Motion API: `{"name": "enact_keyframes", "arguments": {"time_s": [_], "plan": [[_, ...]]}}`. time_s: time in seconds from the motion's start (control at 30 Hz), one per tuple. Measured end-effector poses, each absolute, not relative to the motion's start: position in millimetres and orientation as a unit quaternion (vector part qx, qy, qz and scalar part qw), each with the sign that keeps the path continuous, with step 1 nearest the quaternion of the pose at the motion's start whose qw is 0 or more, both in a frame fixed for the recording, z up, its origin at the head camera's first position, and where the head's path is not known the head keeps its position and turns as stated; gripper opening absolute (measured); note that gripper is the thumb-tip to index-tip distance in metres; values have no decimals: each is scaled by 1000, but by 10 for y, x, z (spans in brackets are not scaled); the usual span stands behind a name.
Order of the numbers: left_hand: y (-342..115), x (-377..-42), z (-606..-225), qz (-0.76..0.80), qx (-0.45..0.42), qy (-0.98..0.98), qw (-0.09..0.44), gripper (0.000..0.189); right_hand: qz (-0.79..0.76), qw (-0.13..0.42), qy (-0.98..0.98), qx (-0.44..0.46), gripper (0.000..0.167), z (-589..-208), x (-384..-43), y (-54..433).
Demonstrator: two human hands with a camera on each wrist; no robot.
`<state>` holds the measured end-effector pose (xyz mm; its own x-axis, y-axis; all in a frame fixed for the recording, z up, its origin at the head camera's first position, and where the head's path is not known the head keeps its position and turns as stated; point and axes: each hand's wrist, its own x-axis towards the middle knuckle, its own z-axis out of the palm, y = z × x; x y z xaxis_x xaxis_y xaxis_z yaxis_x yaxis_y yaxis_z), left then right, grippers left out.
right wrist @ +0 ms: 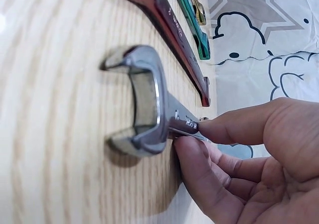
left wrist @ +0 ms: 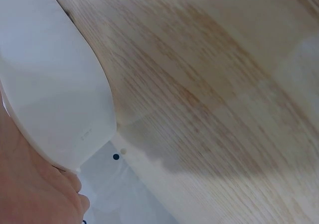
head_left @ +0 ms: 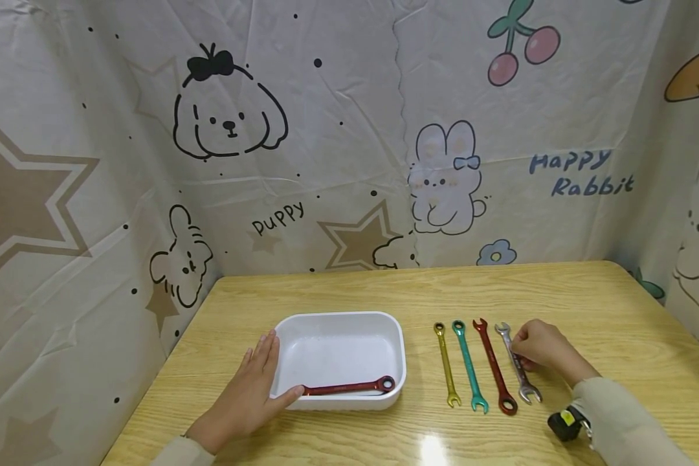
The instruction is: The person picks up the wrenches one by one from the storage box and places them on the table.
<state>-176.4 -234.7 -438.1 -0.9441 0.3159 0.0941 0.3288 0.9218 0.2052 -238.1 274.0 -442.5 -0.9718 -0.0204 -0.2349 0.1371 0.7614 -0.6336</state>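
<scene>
Head view: I see the left hand (head_left: 246,391), fingers straight, against the white tray (head_left: 338,349), the right hand (head_left: 546,351) pinching a silver wrench (head_left: 520,374).

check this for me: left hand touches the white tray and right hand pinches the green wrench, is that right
Wrong colour: the right hand pinches the silver wrench, as the right wrist view shows. The left hand does touch the white tray.
</scene>
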Motion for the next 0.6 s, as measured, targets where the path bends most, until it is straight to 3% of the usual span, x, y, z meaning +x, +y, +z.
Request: {"name": "enact_keyframes", "arguments": {"time_s": [0.6], "plan": [[-2346, -1764, -4373, -108, -167, -979, 33, 101, -339, 113, 933, 35, 11, -4418, -2378, 2731]]}}
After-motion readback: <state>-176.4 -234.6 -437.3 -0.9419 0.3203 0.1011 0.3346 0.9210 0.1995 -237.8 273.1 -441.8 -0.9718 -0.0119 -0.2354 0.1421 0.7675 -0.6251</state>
